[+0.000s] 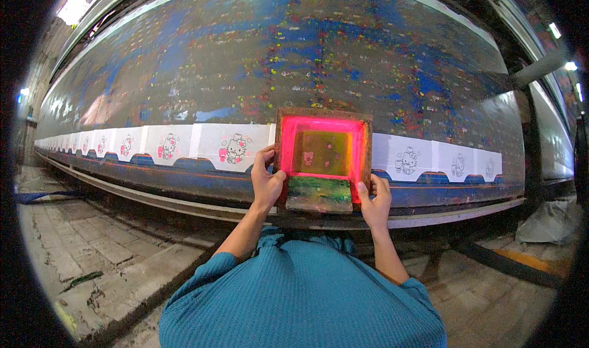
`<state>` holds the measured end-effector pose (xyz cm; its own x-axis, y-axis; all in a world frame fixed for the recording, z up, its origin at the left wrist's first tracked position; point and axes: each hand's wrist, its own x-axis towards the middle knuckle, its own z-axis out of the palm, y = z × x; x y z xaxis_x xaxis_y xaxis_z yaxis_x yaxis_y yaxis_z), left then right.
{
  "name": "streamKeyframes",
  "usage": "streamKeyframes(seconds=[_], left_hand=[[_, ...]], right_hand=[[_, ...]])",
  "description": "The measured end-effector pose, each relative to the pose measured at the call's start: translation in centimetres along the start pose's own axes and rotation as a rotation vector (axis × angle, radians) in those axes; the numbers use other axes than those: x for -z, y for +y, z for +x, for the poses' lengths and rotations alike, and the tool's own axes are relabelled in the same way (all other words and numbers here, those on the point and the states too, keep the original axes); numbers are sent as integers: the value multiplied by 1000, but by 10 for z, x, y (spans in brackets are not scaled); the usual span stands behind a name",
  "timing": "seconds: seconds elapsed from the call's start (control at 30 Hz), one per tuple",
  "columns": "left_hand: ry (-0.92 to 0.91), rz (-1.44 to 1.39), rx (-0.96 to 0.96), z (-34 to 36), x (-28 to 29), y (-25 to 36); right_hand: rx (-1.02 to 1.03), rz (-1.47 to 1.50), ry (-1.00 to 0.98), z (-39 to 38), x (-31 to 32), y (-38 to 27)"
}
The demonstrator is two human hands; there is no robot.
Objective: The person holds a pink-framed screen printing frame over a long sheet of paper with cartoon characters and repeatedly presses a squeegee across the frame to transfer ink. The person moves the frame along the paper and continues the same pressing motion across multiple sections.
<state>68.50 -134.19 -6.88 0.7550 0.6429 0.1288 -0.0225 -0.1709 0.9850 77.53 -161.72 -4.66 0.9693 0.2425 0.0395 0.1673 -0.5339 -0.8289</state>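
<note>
Between my two hands is a small wooden screen-printing frame (324,113), its inner walls coated in bright pink ink and its mesh (322,153) yellowish with small pink motifs. My left hand (266,179) grips the frame's left side, and my right hand (375,201) grips its lower right side. The frame lies over a row of white fabric pieces (208,141) along the table's near edge, hiding the piece beneath. Pieces to the left carry a cartoon outline with pink parts; those to the right (402,155) show only dark outlines.
A long printing table (202,60), stained with blue, red and yellow ink, stretches ahead and to both sides. A metal rail (184,204) runs along its near edge. At the right stand a grey pipe (543,69) and a plastic bag (548,222). Stone paving (92,244) lies at left.
</note>
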Motion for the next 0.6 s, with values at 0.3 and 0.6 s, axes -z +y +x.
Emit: streamKeyframes(seconds=[0.3,0.6], left_hand=[[5,80,107,-2,-12,1],[7,85,130,-1,-8,-3]], right_hand=[[-1,92,-46,-1,12,20],[-15,114,-53,-3,15,19]])
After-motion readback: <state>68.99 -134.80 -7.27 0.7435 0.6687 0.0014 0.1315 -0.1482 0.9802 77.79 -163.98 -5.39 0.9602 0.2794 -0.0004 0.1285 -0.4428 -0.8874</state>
